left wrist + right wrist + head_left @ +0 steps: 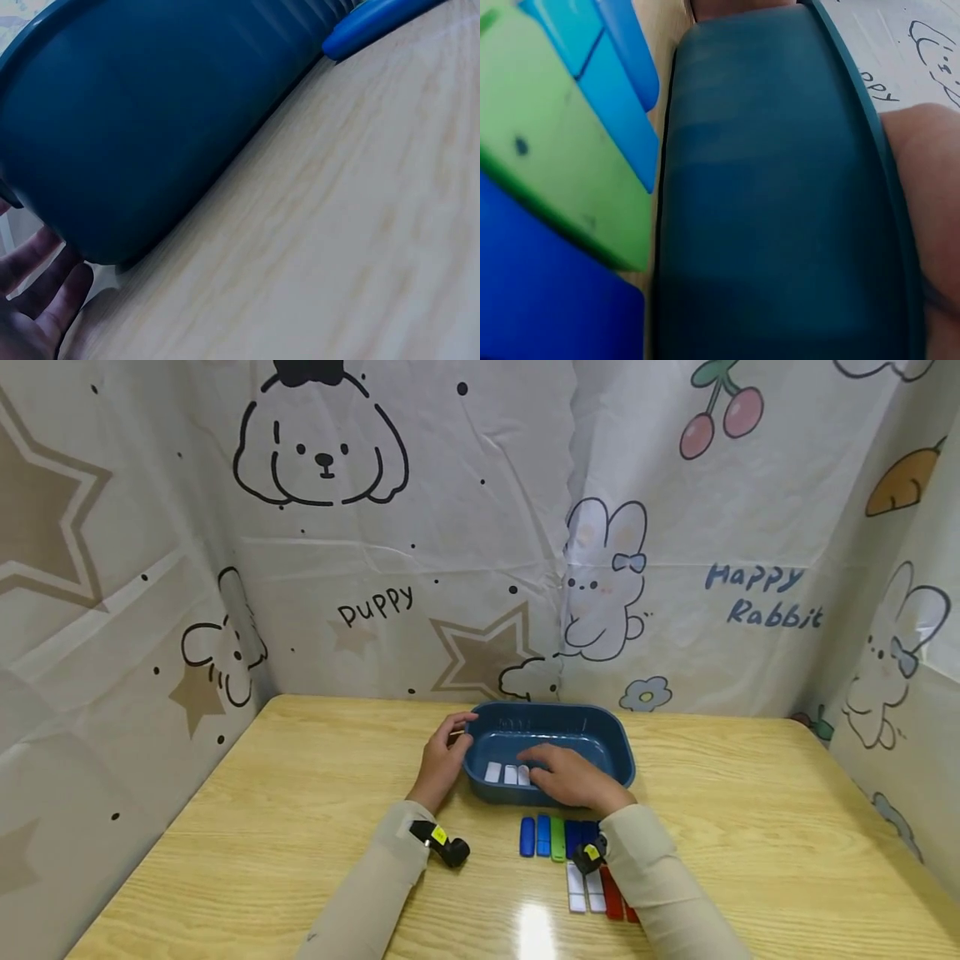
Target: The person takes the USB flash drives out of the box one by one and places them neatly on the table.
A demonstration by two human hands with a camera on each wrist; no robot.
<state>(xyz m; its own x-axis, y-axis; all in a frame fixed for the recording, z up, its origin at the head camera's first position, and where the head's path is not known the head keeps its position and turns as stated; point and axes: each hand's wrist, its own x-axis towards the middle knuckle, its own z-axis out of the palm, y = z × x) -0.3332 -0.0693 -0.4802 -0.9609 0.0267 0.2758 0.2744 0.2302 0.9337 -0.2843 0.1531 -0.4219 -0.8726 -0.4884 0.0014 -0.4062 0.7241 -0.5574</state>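
A dark blue plastic basin [555, 795] stands on the table. My left hand [441, 764] rests against its left end, and in the left wrist view its fingers [69, 296] lie by the basin's lower corner. My right hand [573, 777] reaches over the front wall into the basin. Its thumb and forefinger are at the rightmost of several small white sticks [511, 775] lined up inside; whether they pinch it is unclear. In front of the basin lies a row of small capped sticks, like USB sticks: blue ones [528, 837] and a green one [558, 838].
Below that row, partly under the right forearm, are white sticks [576, 887] and red sticks [612, 893]. The wooden table [300, 827] meets a printed cloth [480, 527] behind and at both sides.
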